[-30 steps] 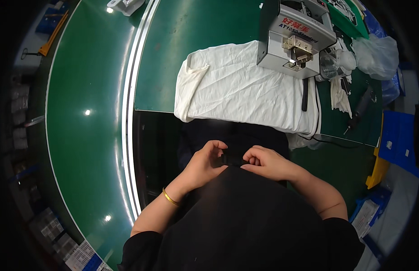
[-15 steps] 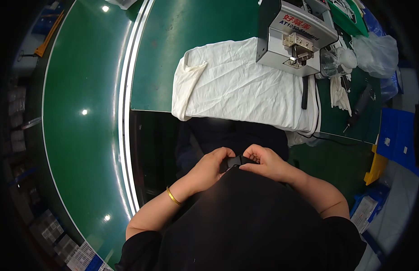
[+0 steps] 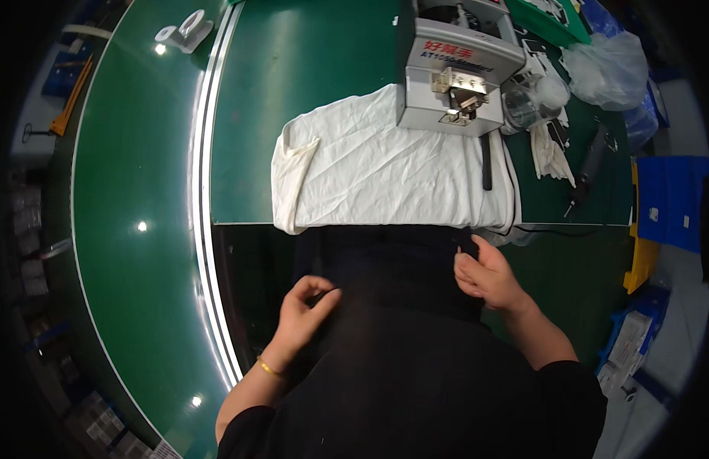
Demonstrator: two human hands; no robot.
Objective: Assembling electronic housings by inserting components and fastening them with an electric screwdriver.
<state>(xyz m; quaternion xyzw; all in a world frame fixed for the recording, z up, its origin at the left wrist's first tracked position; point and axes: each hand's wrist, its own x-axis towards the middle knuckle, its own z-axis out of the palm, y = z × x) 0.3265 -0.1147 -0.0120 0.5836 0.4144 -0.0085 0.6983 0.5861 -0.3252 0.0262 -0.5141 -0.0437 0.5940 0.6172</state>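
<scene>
My left hand [image 3: 303, 310] is in front of my dark clothing, left of my lap. Its fingers are curled toward the thumb; whatever they hold, if anything, is lost against the black cloth. Farther right, just below the table's front edge, my right hand [image 3: 488, 277] is closed with its thumb pressed on the fingers. A small black piece [image 3: 468, 245] sticks out at its fingertips; its kind cannot be made out. Beyond that hand, a white cloth [image 3: 385, 161] lies over the table's front edge, with a slim black bar [image 3: 487, 162] on it.
A grey bench machine [image 3: 450, 84] stands at the cloth's back right. Beside it are a clear plastic jar [image 3: 520, 107], a pale glove [image 3: 551, 157], and a dark power screwdriver [image 3: 593, 168]. On the left, a white tape-roll-like object [image 3: 185, 32] sits on the long green surface [image 3: 140, 176].
My hands, together on a small black piece earlier, have parted: the left moved left and down, the right moved right. The view has shifted, bringing in the white roll-like object.
</scene>
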